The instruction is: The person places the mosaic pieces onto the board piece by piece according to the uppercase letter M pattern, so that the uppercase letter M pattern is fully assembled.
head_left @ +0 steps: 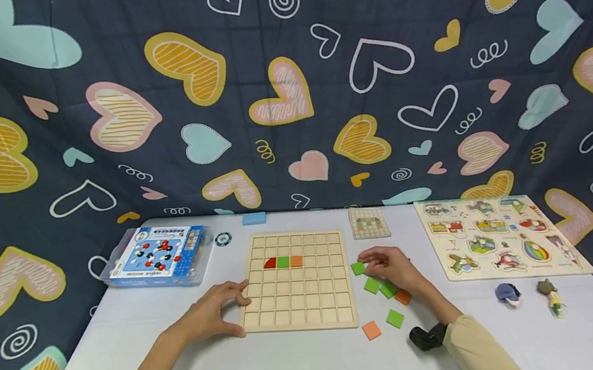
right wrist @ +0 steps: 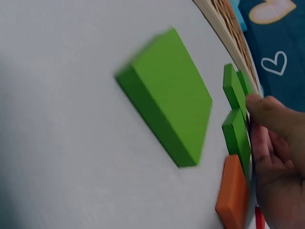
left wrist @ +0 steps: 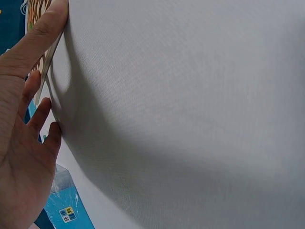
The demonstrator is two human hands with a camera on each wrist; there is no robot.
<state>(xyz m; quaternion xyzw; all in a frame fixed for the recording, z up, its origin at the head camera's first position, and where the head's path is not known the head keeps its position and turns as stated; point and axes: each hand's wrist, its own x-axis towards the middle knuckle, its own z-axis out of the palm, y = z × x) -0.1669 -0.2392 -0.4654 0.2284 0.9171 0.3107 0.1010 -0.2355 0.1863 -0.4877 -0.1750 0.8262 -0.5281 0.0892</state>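
Note:
A wooden grid board (head_left: 316,284) lies on the white table, with a red rounded piece (head_left: 270,263), a green square tile (head_left: 282,262) and an orange tile (head_left: 296,262) in one row of its cells. Along the board's left edge rests my left hand (head_left: 214,312), thumb and fingers spread apart. My right hand (head_left: 392,266) is over the loose tiles to the right, fingertips close beside a green tile (head_left: 357,268). Several green tiles (right wrist: 167,95) and orange tiles (right wrist: 232,193) lie below it; part of a red piece (right wrist: 259,218) shows under the palm.
A small pattern card (head_left: 368,223) lies behind the tiles. At the right are a picture puzzle board (head_left: 500,237) and two small figures, one blue (head_left: 508,294). A blue boxed set (head_left: 158,257) stands at the back left, near a round chip (head_left: 223,239) and a light blue block (head_left: 253,218).

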